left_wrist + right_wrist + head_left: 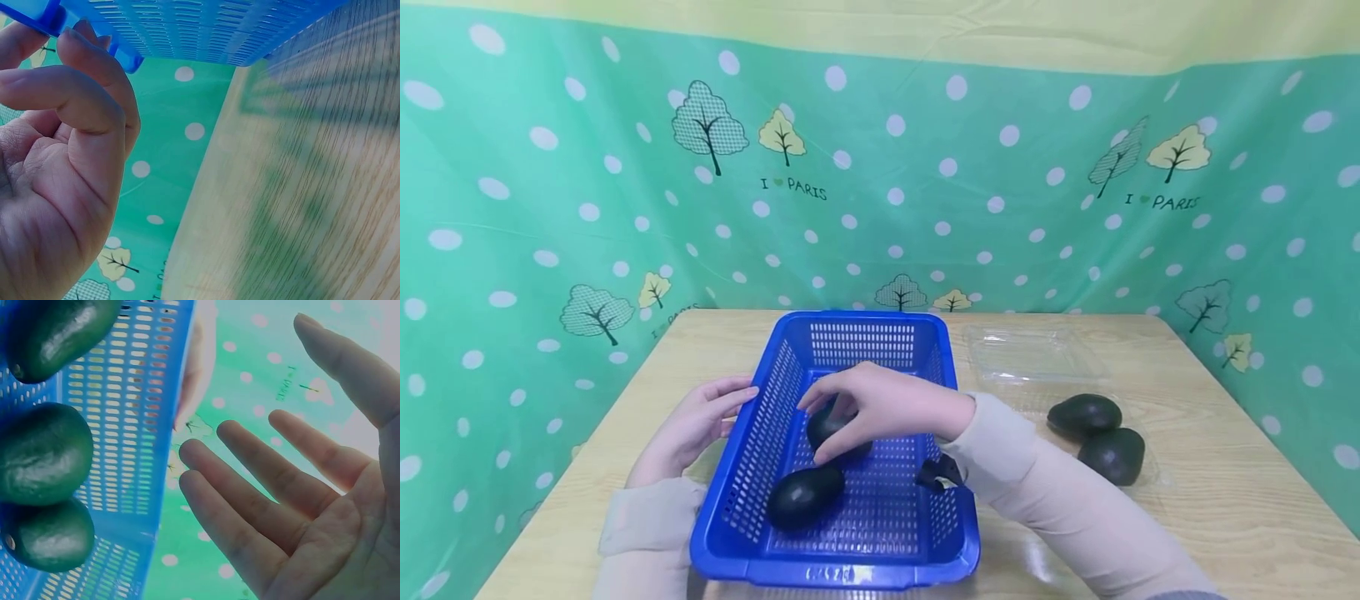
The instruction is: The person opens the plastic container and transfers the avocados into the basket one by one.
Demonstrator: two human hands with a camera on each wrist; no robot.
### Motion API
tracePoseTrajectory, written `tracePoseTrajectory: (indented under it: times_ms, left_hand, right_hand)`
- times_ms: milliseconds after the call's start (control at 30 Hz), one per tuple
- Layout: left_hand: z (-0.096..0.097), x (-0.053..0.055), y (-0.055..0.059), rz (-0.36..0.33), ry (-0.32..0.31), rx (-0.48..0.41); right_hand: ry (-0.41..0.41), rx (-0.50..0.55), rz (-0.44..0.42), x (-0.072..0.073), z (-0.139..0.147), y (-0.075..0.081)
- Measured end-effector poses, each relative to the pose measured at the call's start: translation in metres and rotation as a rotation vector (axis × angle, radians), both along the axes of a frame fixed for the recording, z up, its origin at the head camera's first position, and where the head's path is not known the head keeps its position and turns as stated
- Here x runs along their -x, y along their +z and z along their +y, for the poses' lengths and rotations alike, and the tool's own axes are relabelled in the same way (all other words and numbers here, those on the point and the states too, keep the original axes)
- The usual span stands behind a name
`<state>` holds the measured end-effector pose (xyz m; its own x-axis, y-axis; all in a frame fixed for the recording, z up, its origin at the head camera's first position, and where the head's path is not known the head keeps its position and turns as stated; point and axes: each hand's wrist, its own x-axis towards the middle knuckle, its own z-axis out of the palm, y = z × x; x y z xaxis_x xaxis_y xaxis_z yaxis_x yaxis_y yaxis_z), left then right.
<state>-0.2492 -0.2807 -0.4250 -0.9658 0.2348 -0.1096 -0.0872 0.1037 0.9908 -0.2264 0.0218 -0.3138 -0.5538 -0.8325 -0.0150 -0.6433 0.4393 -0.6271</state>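
A blue plastic basket with slotted walls stands on the table. My left hand holds its left rim, fingers bent against the edge; the left wrist view shows those fingers by the rim. Over the inside of the basket hovers my right hand, its fingers spread and nothing in them. Beneath it lies a dark avocado, partly hidden, and nearer the front is another avocado. In the right wrist view three avocados show in the basket, including a middle avocado, apart from the fingers.
To the right, two more avocados, one upper and one lower, lie on clear plastic. A clear plastic tray sits behind them. A polka-dot curtain hangs around the wooden table.
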Motion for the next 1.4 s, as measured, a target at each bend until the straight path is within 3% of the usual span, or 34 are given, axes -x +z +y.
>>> tracePoseTrajectory:
  times_ms: [500,967,1400]
  left_hand:
    - [0.002,-0.002,0.000,-0.007,0.000,-0.006]
    - [0.003,-0.003,-0.003,-0.013,0.001,-0.020]
    - [0.002,-0.006,0.001,-0.011,0.009,-0.004]
  right_hand:
    - [-0.123,0.153,-0.054,-0.006,0.040,0.002]
    - [-0.289,0.333,-0.073,-0.010,0.086,-0.010]
    - [-0.411,0.394,-0.065,-0.014,0.120,-0.026]
